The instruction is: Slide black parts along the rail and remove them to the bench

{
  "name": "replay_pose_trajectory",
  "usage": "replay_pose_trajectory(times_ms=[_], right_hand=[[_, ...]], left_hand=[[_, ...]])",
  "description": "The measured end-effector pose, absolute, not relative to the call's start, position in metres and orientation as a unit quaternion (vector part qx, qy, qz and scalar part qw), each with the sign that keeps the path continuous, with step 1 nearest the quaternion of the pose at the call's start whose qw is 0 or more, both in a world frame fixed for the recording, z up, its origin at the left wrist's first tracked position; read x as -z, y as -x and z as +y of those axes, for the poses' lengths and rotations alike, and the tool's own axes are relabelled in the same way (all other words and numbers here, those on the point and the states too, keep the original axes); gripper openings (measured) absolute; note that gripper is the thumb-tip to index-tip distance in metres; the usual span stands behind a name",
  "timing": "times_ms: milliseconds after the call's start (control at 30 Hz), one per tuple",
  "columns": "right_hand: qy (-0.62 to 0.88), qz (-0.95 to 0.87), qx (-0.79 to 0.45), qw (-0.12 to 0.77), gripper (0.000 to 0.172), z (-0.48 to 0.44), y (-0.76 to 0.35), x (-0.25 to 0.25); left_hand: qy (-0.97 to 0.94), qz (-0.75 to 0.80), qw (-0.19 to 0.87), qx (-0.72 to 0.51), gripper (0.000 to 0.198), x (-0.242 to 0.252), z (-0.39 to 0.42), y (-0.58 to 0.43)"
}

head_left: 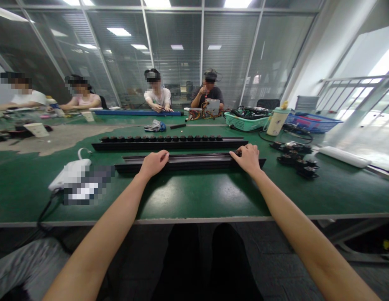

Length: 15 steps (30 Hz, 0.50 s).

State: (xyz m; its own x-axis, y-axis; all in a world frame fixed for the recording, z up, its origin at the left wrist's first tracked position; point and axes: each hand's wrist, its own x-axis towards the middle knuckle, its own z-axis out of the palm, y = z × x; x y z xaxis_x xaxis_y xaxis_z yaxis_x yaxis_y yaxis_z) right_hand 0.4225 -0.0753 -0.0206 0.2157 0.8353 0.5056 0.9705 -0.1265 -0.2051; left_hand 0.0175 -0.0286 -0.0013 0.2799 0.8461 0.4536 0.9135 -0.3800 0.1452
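On the green bench [194, 198], my left hand [153, 164] and right hand [246, 159] gripped the near black rail [188, 165] from above, fingers curled over it. It showed no knobs; the farther rail [169, 145] carried a full row of black knobs [159, 138].

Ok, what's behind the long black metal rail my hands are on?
Behind the long black metal rail lies a second black rail topped with a row of round black knobs, on the green bench top. The bench surface beneath both rails is covered.
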Motion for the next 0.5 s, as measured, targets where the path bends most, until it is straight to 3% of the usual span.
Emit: replay_pose_trajectory(times_ms=[500], right_hand=[[0.736, -0.611, 0.144, 0.253, 0.042, -0.0741, -0.4248, 0.0214]], left_hand=[[0.798, -0.549, 0.071, 0.238, 0.042, 0.0018, -0.0283, -0.0174]])
